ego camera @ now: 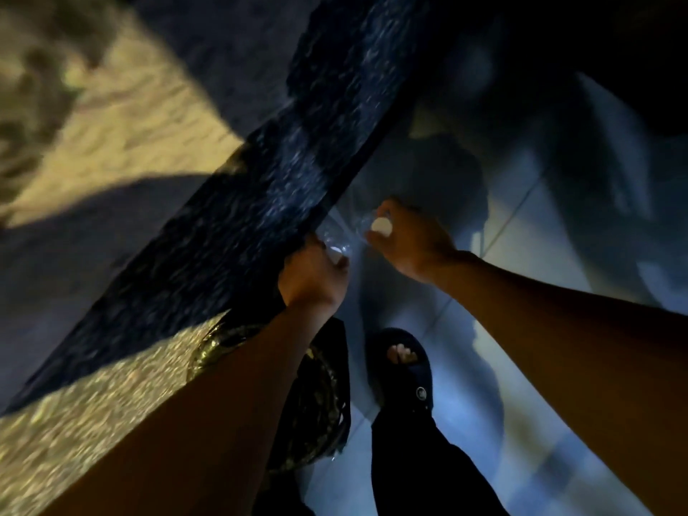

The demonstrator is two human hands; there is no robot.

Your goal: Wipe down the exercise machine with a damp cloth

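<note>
The view is dark and blurred. My left hand (312,277) grips the top of a clear plastic bottle with a white cap (337,255), right against the edge of a dark speckled stone ledge (260,188). My right hand (405,240) is just to the right of it and holds a second clear bottle by its white cap (381,226). The bodies of both bottles are mostly hidden by the hands and the shadow. No cloth or exercise machine can be made out.
The stone ledge runs diagonally from lower left to upper right. Rough lit ground (123,117) lies beyond it. Below is a pale tiled floor (521,255) with my foot in a dark slide sandal (409,370). Dark patterned fabric (316,404) hangs under my left forearm.
</note>
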